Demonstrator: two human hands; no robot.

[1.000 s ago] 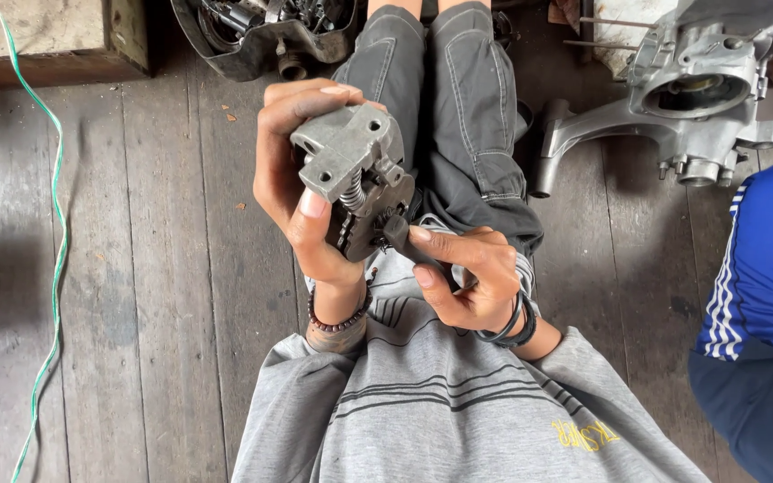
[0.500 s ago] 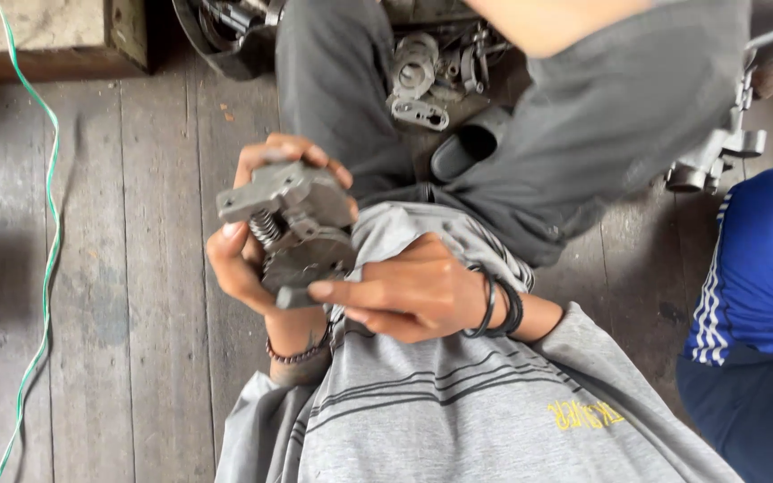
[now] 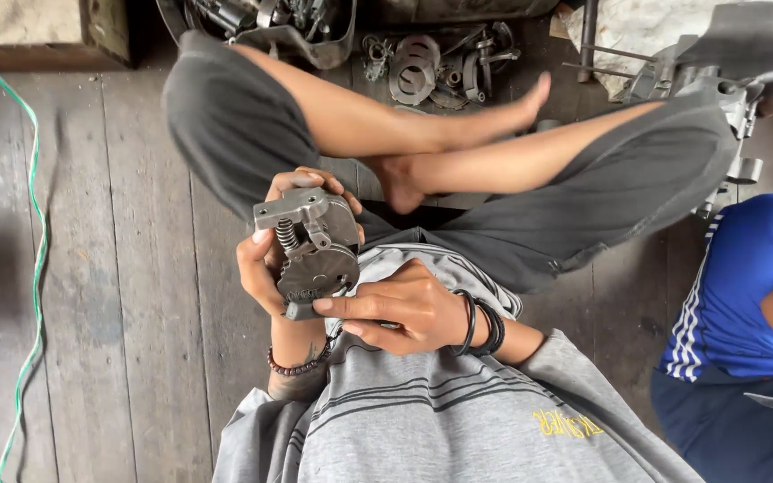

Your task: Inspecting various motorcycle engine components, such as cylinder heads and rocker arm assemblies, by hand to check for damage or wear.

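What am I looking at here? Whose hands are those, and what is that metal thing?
The camera sits on a person's head and looks straight down, so you see their own lap and crossed legs. They sit on a wooden floor. Their left hand grips a grey metal machine part with a small spring on it. Their right hand touches its lower edge with the fingertips. More metal parts lie on the floor past their feet. A green cord runs along one side. Another person in blue sits nearby.
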